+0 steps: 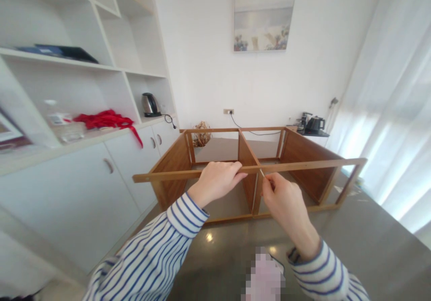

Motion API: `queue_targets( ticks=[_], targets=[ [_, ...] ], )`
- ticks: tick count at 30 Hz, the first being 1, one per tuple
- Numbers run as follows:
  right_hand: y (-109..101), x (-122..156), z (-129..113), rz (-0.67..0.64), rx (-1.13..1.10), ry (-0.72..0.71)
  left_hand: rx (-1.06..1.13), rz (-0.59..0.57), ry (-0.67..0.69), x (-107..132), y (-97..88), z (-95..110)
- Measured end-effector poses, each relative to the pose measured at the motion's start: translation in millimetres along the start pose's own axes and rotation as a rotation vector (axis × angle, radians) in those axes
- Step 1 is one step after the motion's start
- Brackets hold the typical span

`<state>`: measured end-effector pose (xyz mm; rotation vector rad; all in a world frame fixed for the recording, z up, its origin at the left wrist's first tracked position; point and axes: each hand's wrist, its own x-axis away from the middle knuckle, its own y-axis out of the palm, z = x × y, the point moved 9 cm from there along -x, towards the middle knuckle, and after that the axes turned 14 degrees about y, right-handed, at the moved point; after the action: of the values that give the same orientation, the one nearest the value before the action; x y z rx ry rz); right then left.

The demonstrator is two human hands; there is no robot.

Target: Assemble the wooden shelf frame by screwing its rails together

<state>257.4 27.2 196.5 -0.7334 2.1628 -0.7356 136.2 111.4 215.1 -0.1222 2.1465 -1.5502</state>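
Note:
A brown wooden shelf frame [303,157] with two compartments rests on the grey table [363,238]. My left hand [217,179] is closed over the frame's long front rail [161,175], just left of the middle divider [247,157]. My right hand [284,200] pinches a thin, small metal piece [261,173] whose tip touches the rail right of the divider. I cannot make out what the piece is. Both sleeves are blue and white striped.
White cabinets and open shelves [84,157] run along the left, holding a kettle [149,104] and a red cloth [104,119]. A second kettle set [311,125] stands at the back right. A woven ball [202,135] lies behind the frame. Curtains [397,112] hang on the right.

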Motion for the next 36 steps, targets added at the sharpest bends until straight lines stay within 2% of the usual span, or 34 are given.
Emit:
queue_targets(
  ticks=[5, 9, 17, 20, 21, 23, 25, 29, 32, 36],
  targets=[
    [-11.2, 6.3, 0.9, 0.024, 0.003, -0.042, -0.090, 0.063, 0.031, 2.2, -2.0, 6.8],
    [-15.0, 11.8, 17.9, 0.004, -0.047, 0.007, -0.146, 0.159, 0.082, 7.9, -7.3, 16.5],
    [-1.5, 21.8, 48.5, -0.026, -0.057, 0.044, -0.141, 0.396, 0.117, 37.6, -9.0, 30.1],
    [5.5, 23.4, 59.9, -0.046, -0.085, 0.053, -0.073, 0.460, 0.131, 50.6, -0.6, 35.8],
    [9.0, 23.6, 64.7, -0.059, -0.087, 0.062, -0.032, 0.426, 0.126, 51.9, 8.2, 36.9],
    [17.6, 23.7, 75.6, -0.087, -0.082, 0.091, 0.062, 0.278, 0.086, 50.6, 35.5, 36.8],
    [27.9, 23.7, 86.3, -0.118, -0.090, 0.118, 0.128, 0.104, 0.026, 48.8, 69.0, 35.6],
    [49.6, 23.3, 102.6, -0.161, -0.120, 0.137, 0.271, -0.168, -0.064, 48.2, 134.7, 35.7],
    [64.3, 23.7, 113.5, -0.176, -0.130, 0.146, 0.360, -0.226, -0.096, 48.1, 166.2, 37.0],
    [80.8, 27.6, 127.4, -0.202, -0.145, 0.169, 0.415, -0.204, -0.091, 48.9, 182.3, 36.8]
  ],
)
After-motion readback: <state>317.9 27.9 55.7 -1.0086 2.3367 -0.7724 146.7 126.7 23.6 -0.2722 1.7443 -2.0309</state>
